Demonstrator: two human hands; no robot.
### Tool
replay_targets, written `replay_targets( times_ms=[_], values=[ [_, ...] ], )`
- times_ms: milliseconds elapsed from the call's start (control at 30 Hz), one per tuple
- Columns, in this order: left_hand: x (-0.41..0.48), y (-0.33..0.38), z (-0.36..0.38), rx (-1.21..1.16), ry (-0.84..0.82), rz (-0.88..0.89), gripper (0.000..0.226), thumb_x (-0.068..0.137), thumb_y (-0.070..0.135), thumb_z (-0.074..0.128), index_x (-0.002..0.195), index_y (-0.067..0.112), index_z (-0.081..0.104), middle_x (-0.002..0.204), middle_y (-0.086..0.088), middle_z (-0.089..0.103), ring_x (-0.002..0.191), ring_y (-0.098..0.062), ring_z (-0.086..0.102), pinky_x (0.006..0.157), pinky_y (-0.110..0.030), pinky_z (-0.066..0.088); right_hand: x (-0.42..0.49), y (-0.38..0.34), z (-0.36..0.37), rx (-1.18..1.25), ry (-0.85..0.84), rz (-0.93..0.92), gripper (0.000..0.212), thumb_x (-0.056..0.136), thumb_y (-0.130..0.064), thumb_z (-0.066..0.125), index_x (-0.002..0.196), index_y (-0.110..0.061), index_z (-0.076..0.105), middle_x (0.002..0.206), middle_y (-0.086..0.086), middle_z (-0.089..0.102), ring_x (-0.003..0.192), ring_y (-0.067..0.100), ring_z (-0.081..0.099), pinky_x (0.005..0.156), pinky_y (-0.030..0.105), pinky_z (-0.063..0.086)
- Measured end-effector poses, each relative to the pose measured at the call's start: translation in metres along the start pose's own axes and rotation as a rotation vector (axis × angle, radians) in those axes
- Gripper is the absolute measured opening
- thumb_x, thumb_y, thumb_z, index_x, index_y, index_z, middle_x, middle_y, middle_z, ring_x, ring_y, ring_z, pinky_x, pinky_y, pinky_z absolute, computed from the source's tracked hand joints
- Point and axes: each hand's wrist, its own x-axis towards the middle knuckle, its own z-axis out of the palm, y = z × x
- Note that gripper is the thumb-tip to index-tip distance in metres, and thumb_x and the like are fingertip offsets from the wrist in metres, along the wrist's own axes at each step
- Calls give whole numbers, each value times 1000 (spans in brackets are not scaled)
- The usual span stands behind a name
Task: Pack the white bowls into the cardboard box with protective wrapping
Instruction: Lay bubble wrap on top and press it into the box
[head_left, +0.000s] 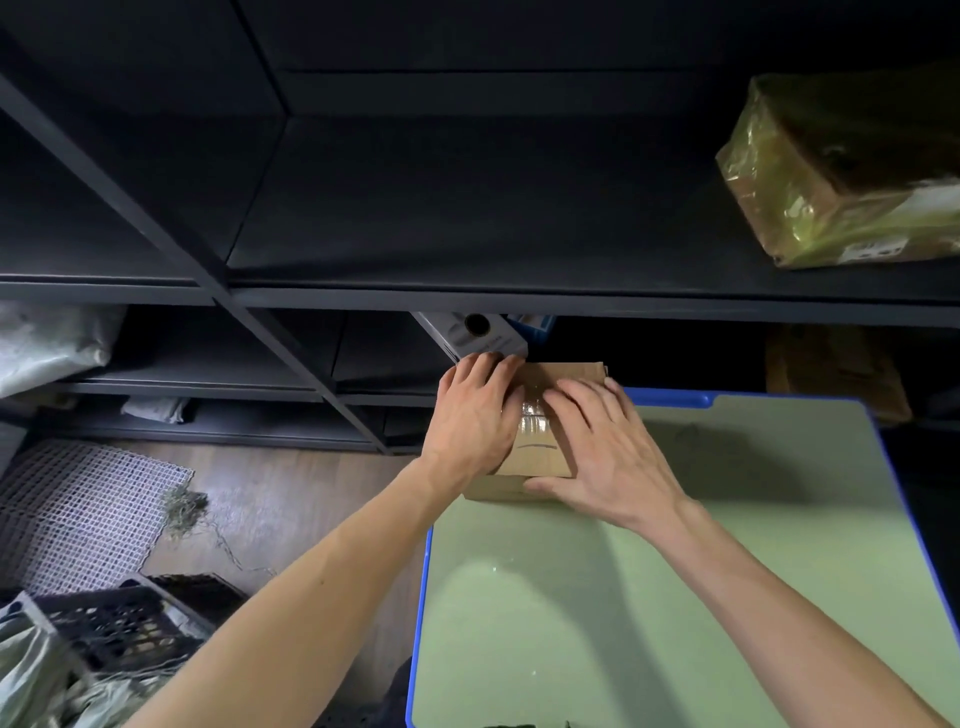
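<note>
A small brown cardboard box (537, 457) sits closed at the far left corner of the green table (649, 597). Shiny clear tape (532, 413) runs across its top flaps. My left hand (475, 415) lies flat on the box's left top, fingers spread toward the far edge. My right hand (605, 447) presses flat on the right top, thumb along the box's near edge. No white bowls or wrapping are visible; the box's inside is hidden.
Dark shelving (467, 291) stands right behind the table. A plastic-wrapped parcel (841, 171) sits on the upper right shelf. A white box (475, 335) lies on the shelf beyond my left hand. A black crate (124, 629) and white mesh mat (78, 514) are on the floor at left.
</note>
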Motion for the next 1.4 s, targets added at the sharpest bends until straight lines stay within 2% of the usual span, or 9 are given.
replay_targets(
  times_ms=[200,467,633,800,1000,1100,1233,1267,1400],
  values=[
    [-1,-1,2,-40,6,-5,40,100,34,40,137,22,51,132,3,55,126,-18,43,112,-38,35,2,1,9,36,-13,32,107,74,-89,43,152,-16,35,165,13,11,153,31,3,122,53,12],
    [1,2,6,-55,55,-41,40,98,34,45,134,22,56,126,3,59,120,-18,47,106,-38,42,1,2,16,42,53,-14,101,80,-84,40,147,-9,42,161,21,21,152,34,10,121,56,13],
    [1,5,4,-16,77,-45,38,98,35,44,132,24,58,126,5,61,121,-16,49,105,-35,43,2,4,18,56,97,-54,100,82,-83,42,146,-6,42,160,23,24,152,33,13,124,47,12],
    [-3,8,0,36,77,-26,40,99,35,41,135,22,56,132,3,60,127,-17,48,111,-34,39,1,2,14,81,63,-26,104,80,-86,40,151,-10,36,163,16,18,154,27,5,125,44,8],
    [-16,10,-1,194,71,65,39,97,24,53,134,13,60,143,-7,55,139,-29,44,113,-50,38,0,1,9,47,-19,7,109,77,-89,37,157,-15,23,166,11,3,154,23,-6,124,38,-3],
    [-22,7,-4,264,-8,130,38,100,30,49,133,15,59,152,-9,45,145,-33,33,113,-55,35,-1,-2,4,20,-49,26,110,77,-88,37,159,-17,15,167,7,-4,153,20,-11,123,35,-7],
    [-31,5,-13,271,40,182,40,85,25,74,121,9,68,137,-13,59,130,-37,52,96,-57,51,-5,-11,-1,-23,-66,35,108,81,-84,38,159,-15,9,167,7,-3,153,20,-8,123,35,-8],
    [-32,5,-12,256,45,179,41,87,26,72,124,9,66,137,-13,58,130,-36,52,96,-57,51,-6,-11,-2,-31,-75,35,106,83,-82,39,159,-14,8,167,7,-3,153,21,-8,123,36,-7],
    [-41,-2,-15,189,-9,137,47,100,35,36,139,14,52,147,-7,48,142,-30,36,109,-53,38,-11,-24,-7,-62,-96,56,96,91,-71,40,159,-13,8,167,7,2,154,21,-2,125,39,0]
  ],
)
